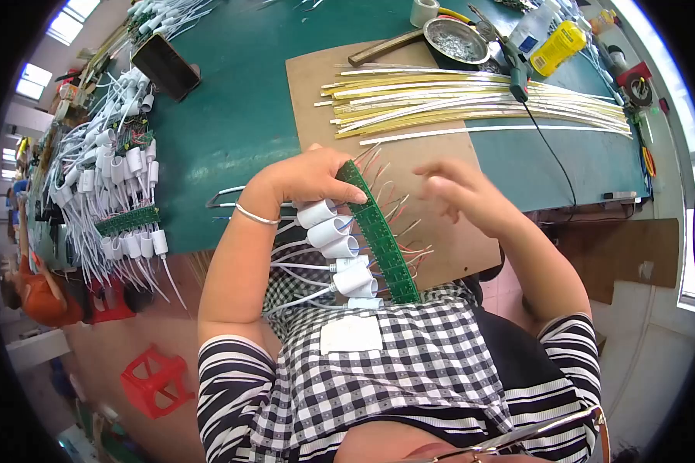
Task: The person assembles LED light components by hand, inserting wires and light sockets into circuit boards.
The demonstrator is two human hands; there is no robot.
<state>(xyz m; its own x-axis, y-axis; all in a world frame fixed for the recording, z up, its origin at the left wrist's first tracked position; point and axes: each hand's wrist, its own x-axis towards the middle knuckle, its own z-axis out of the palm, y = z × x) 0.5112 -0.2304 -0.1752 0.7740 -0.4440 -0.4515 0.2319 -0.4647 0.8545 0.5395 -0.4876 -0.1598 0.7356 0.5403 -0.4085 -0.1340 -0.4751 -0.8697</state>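
A long green circuit board strip (pixel 378 239) slants down from the brown board to my lap. At its far end my left hand (pixel 316 176) is closed on it, the thumb lying over the board's face. Several white cylindrical caps (pixel 337 238) with white cables hang along its left side. Thin red, white and dark wires (pixel 398 208) stick out on its right side. My right hand (pixel 463 193) is in the air to the right of these wires, apart from the board. Its fingers are loosely bent and spread, slightly blurred, with nothing visible in them.
Yellow and white strips (pixel 455 100) lie across the brown board (pixel 309 85) on the green table (pixel 232 92). Beyond stand a metal bowl (pixel 455 40), a green-handled tool (pixel 520 77) with a cord, and a yellow bottle (pixel 560 48). White cabled caps (pixel 123 174) and a phone (pixel 166 68) are at left.
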